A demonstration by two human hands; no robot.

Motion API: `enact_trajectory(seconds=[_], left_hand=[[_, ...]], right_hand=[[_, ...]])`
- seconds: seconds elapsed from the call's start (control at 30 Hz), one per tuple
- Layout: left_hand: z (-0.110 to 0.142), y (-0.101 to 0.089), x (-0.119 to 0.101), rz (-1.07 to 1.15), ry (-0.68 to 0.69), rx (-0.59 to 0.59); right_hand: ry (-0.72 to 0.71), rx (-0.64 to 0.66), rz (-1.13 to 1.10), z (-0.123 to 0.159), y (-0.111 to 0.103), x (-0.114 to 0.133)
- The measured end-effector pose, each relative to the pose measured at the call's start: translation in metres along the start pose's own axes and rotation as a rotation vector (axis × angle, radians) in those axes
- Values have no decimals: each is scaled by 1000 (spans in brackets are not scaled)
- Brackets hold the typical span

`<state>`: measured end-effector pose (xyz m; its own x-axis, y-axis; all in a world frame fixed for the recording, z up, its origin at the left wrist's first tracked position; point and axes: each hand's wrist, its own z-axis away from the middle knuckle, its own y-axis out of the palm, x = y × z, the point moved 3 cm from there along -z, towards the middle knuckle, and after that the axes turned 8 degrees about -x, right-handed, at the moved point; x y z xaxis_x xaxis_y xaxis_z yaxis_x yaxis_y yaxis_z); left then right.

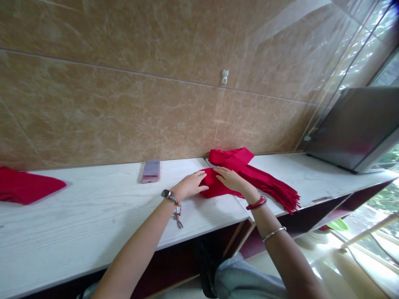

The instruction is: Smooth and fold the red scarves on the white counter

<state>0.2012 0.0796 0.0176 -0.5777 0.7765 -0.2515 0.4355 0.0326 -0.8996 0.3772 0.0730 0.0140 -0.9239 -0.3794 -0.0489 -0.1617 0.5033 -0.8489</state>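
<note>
Nearest the camera, your grey-blue trousers (247, 277) show below the front edge of the white desk (93, 216), beside dark shelf compartments (262, 241) under the top. Your left wrist carries a watch (166, 193) and a beaded bracelet (174, 202); your right carries a red band (257, 203), with a silver bangle (274, 234) further up the forearm. Your left hand (190, 185) lies at the left side of the red scarf (215, 182), fingers extended, thumb apart from them. Your right hand (233, 179) rests on the same folded part from the other side, fingers stretched out over the fabric; whether either hand pinches the cloth beneath, you cannot tell from this view. The scarf lies across the joint in the desk top, between front and back edges; a looped fold reaches the back edge, and a fringed end runs rightward to the front edge. How these parts connect under your right hand is hidden. Toward the desk's left end, a second red cloth (29, 186) lies near the back edge, cut off by the view. A phone (151, 170) lies near the back edge, left of your hands, its screen blurred. A grey metallic box (352, 128) stands near the desk's right end. Behind, a white cat-shaped ornament (225, 77) is fixed on the brown tiled wall (124, 112).
</note>
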Motion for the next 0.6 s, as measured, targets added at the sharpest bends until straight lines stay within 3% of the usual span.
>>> enact_trajectory(seconds=[0.13,0.23,0.4,0.6], left_hand=[[-2,-11,6,72,-54,-118],[-3,-20,10,72,-82,-203],[-1,-20,0,40,-84,-171],[3,-12,-25,-160,-179,-214]], right_hand=[[-19,-54,-70,-2,-23,3],[-113,-5,-175,-2,-33,14],[-181,53,-247,-2,-33,20],[-60,-113,-250,-2,-33,-2]])
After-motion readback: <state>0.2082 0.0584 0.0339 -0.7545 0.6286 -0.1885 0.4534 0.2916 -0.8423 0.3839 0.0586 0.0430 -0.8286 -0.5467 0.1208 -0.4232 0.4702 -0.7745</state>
